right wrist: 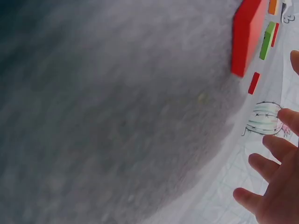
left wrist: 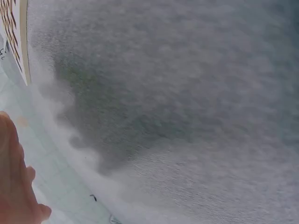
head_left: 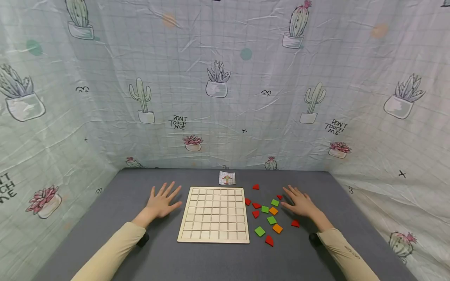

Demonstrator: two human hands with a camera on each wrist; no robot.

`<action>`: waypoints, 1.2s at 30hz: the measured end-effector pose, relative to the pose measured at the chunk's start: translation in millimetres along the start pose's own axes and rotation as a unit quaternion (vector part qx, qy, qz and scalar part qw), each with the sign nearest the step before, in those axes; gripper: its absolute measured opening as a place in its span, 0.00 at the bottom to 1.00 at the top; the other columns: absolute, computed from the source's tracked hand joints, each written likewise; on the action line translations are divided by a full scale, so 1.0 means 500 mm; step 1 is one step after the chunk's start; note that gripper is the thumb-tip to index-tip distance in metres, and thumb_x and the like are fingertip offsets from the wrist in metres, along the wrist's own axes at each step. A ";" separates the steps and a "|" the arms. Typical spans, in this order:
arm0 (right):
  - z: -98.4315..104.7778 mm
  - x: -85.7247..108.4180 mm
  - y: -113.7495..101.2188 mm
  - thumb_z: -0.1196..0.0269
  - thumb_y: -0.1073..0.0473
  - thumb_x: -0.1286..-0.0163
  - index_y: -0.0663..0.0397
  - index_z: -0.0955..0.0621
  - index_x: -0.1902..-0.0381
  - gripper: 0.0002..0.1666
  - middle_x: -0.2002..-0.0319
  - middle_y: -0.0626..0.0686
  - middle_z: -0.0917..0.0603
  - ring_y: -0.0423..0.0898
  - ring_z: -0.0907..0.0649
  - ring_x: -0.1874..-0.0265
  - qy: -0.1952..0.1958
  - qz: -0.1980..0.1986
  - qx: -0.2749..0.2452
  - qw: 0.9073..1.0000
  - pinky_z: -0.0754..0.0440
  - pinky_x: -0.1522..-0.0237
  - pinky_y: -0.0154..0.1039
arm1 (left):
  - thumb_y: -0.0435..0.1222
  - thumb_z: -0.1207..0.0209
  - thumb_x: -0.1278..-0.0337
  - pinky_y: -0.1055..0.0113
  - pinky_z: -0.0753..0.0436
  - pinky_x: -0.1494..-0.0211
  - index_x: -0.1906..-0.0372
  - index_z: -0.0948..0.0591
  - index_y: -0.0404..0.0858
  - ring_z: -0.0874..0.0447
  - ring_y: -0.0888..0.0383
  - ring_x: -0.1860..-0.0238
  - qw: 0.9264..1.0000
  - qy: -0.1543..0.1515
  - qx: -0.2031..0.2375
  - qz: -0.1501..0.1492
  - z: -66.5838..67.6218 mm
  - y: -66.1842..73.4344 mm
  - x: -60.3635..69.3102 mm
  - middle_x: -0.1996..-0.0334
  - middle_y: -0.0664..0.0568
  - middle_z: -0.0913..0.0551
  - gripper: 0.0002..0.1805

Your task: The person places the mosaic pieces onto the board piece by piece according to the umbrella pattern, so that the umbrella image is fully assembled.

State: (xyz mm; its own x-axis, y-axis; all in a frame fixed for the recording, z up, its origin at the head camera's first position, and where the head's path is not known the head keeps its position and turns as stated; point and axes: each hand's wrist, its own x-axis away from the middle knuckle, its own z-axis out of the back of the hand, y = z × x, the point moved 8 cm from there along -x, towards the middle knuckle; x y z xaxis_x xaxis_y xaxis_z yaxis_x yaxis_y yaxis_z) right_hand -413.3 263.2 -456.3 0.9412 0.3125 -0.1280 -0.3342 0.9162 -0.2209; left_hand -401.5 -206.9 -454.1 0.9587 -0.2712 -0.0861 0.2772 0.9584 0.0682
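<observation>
My left hand (head_left: 159, 203) is left of the wooden grid board (head_left: 216, 214), fingers spread and straight, holding nothing. In the left wrist view part of that hand (left wrist: 16, 182) shows at the lower left, with the board's edge (left wrist: 24, 46) above. My right hand (head_left: 301, 203), also spread and holding nothing, lies right of the scattered pieces, nearest a small red piece (head_left: 279, 197) and a green square (head_left: 275, 202). In the right wrist view its fingers (right wrist: 265, 167) are apart, and a red piece (right wrist: 245, 39) shows large near the top.
Between board and right hand lie several red pieces (head_left: 269, 240), several green squares (head_left: 259, 231) and two orange squares (head_left: 277, 228). Another red piece (head_left: 295, 223) is below the right hand. A small printed card (head_left: 227, 178) lies behind the board on the grey table (head_left: 218, 263); patterned cloth (head_left: 225, 109) surrounds it.
</observation>
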 end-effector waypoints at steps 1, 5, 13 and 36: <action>-0.001 -0.002 -0.001 0.44 0.43 0.38 0.57 0.39 0.34 0.39 0.35 0.67 0.42 0.67 0.41 0.38 -0.001 0.002 -0.007 1.000 0.45 0.45 0.70 | 0.58 0.56 0.42 0.34 0.65 0.37 0.31 0.46 0.48 0.58 0.39 0.31 1.000 0.000 -0.001 -0.003 0.000 0.003 -0.003 0.30 0.44 0.51 0.36; -0.004 -0.012 -0.005 0.43 0.47 0.37 0.62 0.39 0.35 0.38 0.37 0.71 0.41 0.69 0.38 0.40 -0.009 0.018 -0.054 0.998 0.40 0.47 0.68 | 0.56 0.56 0.41 0.33 0.63 0.37 0.31 0.45 0.48 0.57 0.39 0.31 1.000 0.000 -0.003 -0.013 0.000 0.015 -0.016 0.30 0.44 0.50 0.35; -0.009 -0.035 -0.005 0.46 0.51 0.35 0.68 0.37 0.38 0.34 0.40 0.69 0.34 0.65 0.32 0.42 -0.016 0.027 -0.119 0.992 0.33 0.45 0.58 | 0.55 0.56 0.40 0.33 0.56 0.38 0.32 0.45 0.47 0.50 0.39 0.32 0.999 0.010 -0.029 -0.035 -0.006 0.033 -0.041 0.31 0.44 0.47 0.34; -0.009 -0.071 0.006 0.46 0.61 0.35 0.67 0.26 0.49 0.19 0.56 0.67 0.21 0.55 0.19 0.64 -0.016 -0.036 -0.222 0.974 0.21 0.68 0.41 | 0.55 0.62 0.37 0.37 0.49 0.36 0.32 0.44 0.45 0.49 0.43 0.32 0.992 -0.060 -0.092 -0.064 -0.051 0.096 -0.066 0.32 0.49 0.44 0.32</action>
State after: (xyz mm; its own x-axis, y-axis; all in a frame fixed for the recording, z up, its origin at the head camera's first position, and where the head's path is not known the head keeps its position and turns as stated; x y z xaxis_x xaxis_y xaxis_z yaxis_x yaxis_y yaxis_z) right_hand -447.8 253.9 -456.8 0.9615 0.2663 -0.0676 -0.2488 0.7394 -0.6256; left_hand -421.3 -149.8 -473.3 0.9200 -0.3902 0.0367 0.3917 0.9122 -0.1198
